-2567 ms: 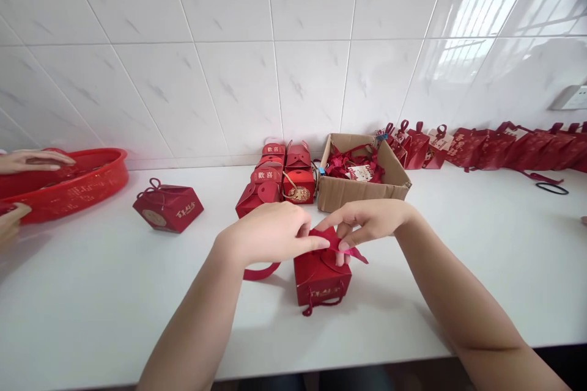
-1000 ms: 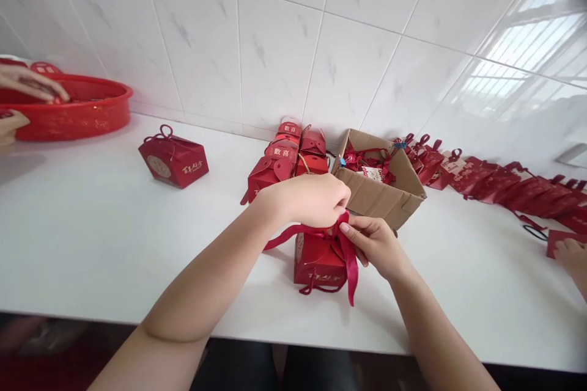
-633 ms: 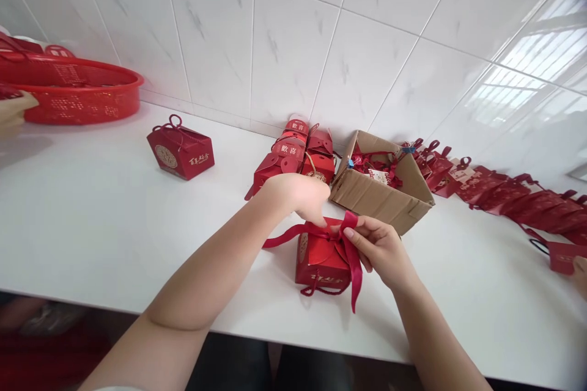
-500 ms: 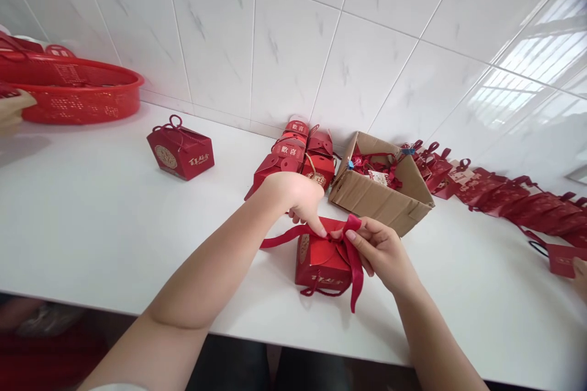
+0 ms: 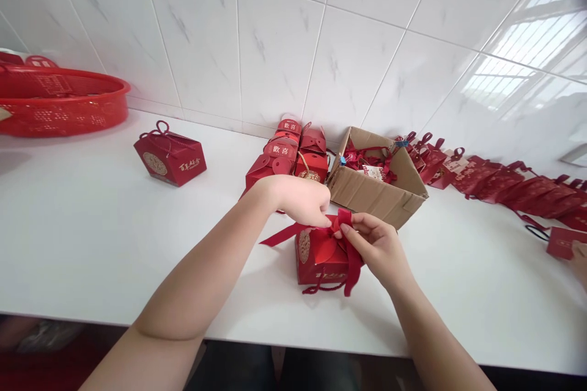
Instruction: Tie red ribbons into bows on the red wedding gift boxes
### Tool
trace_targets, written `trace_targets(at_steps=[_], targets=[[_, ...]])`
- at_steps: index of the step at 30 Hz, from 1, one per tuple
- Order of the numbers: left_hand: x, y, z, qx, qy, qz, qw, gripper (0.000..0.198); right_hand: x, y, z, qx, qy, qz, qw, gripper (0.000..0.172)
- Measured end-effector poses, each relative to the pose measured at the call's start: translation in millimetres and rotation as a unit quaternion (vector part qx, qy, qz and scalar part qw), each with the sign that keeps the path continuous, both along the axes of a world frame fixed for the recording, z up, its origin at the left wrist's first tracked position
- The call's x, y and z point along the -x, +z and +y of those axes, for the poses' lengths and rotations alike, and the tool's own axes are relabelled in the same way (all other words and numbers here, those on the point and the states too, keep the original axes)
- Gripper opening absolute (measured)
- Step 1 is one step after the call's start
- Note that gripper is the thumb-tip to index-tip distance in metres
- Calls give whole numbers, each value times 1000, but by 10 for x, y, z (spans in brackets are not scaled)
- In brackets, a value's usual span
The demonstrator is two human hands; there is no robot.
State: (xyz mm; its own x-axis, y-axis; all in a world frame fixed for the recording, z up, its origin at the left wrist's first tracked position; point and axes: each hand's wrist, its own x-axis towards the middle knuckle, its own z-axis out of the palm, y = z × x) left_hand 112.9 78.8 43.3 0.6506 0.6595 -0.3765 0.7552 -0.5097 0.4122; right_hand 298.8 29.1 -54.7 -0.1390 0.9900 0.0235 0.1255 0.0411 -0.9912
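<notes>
A red gift box with gold lettering sits on the white table in front of me, its cord handle hanging over the near side. A dark red ribbon crosses the top, with one tail out to the left and the other draped down the front. My right hand pinches a loop of the ribbon between thumb and fingers at the box's right side. My left hand reaches over from the left, fingers curled and thumb and fingertips closed at the ribbon's crossing; its fingertips are partly hidden.
Behind stand several red boxes and a cardboard carton of red pieces. One red box stands left, near a red plastic basket. Red bags line the wall at right; another person's hand holds a red item there.
My left fingers have curled in closer to the ribbon's crossing. The ribbon loop stands in my right fingers as before, its tail drawn slightly left. The camera view has shifted a little.
</notes>
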Motion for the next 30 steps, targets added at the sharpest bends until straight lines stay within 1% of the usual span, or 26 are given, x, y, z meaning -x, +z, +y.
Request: trace_targets(at_steps=[3,5,9,11,14,17,20,23,25,27,29,30], targets=[[-33,18,-7,47,-14,-73,996,38,-3,-13,15,-46,-23,-54,997,30],[-75,16,-15,69,-13,-129,989,39,0,-25,18,-76,-34,-95,992,26],[-145,-10,-13,95,14,-205,974,27,18,-59,2,-138,-39,-162,976,17],[-154,-19,-5,98,22,-221,970,23,27,-61,-10,-155,-20,-176,972,16],[-135,-14,10,107,6,-215,971,23,27,-37,-26,-166,16,-186,968,17],[-99,13,18,107,1,-213,971,26,15,-17,-29,-159,34,-172,972,19],[-72,48,12,101,5,-213,972,28,9,-33,-14,-140,26,-146,979,28],[-88,47,4,109,7,-229,967,34,23,-65,5,-142,10,-129,981,32],[-134,1,10,90,20,-279,956,46,38,-76,14,-144,14,-117,982,30],[-195,-74,28,27,56,-331,942,58,50,-77,18,-148,18,-110,983,28],[-243,-143,52,-59,112,-335,934,61,54,-75,20,-154,15,-110,982,27],[-253,-161,61,-95,138,-321,932,57,54,-74,21,-155,13,-108,982,27]])
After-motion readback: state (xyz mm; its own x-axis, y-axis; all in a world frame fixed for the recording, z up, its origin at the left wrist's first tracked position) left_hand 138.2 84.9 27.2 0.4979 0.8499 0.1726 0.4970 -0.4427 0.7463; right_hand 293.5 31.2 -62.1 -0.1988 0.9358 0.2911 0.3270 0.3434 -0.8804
